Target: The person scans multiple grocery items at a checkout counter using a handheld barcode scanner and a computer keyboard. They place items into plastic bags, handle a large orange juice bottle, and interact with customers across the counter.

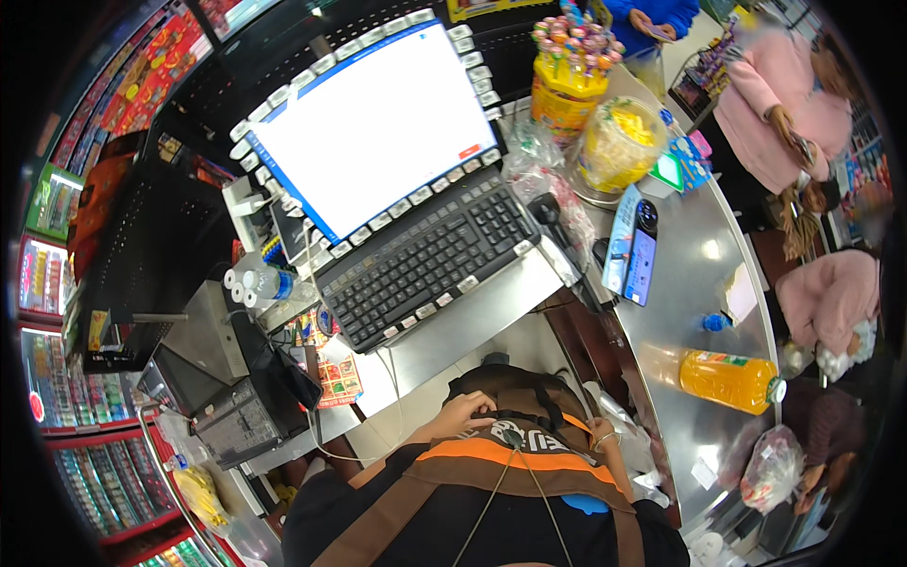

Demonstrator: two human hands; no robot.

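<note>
My left hand (pixel 469 410) rests at the front of a brown apron (pixel 524 464) with an orange band, its fingers curled against the cloth. At the apron's other side is my right hand (pixel 604 434), wearing a bracelet and close to an orange strip; whether it grips the cloth is unclear. Before me a black keyboard (pixel 432 262) sits below a lit monitor (pixel 382 127) edged with small white labels. A bottle of orange drink (pixel 728 381) lies on its side on the metal counter (pixel 691 312) to my right.
A lollipop stand (pixel 570 85) and a clear tub of yellow-wrapped items (pixel 618 145) stand behind a handheld scanner (pixel 556 220). Plastic bottles (pixel 266 283) are left of the keyboard. Across the counter, several people stand near a filled plastic bag (pixel 771 468). A cable (pixel 398 397) hangs before me.
</note>
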